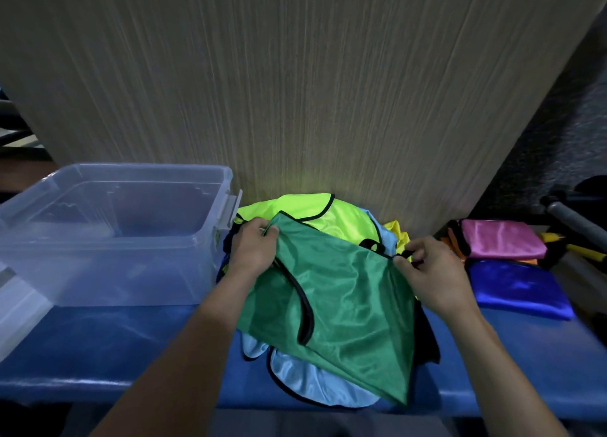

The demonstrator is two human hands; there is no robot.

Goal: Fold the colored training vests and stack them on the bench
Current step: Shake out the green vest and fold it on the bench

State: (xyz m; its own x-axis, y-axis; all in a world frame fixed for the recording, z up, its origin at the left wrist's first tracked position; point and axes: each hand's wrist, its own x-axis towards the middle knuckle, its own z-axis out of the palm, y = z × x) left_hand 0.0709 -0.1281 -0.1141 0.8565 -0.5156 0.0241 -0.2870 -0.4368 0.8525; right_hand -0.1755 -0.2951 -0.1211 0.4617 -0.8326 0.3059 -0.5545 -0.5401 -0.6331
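- Left hand (254, 249): fingers curled round the far left corner of the green vest (341, 305), pinching the fabric edge just beside the bin's latch.
- Right hand (433, 272): fingertips pinch the vest's black-trimmed strap at its far right corner; thumb and forefinger are closed on the trim.
- Green vest: held spread between both hands, raised at the far edge, its near part draping down over the pile. A black-edged armhole curves down its left half.
- Pile of unfolded vests, centre of the blue worktop (115, 348): a neon yellow-green vest (315, 211) lies farthest, against the back panel; a light blue vest (308, 381) shows beneath the green one at the near edge; a scrap of yellow fabric (399, 236) shows at the far right of the pile; dark fabric (427, 335) shows along the pile's right side.
- Clear plastic bin (108, 236): stands on the worktop at left, lid off, touching or nearly touching the pile at its right wall. Its clear lid (19, 312) leans near left, partly out of frame.
- Folded items at right on the worktop: a pink folded vest (502, 239) sits on orange fabric (455, 243), far of a royal blue folded vest (519, 289). They lie near the right hand, apart from the pile.
- Wood-grain panel (295, 92): rises upright behind the worktop.
- Grey bar (574, 220) and yellow object (584, 252) at far right: identity cannot be told.
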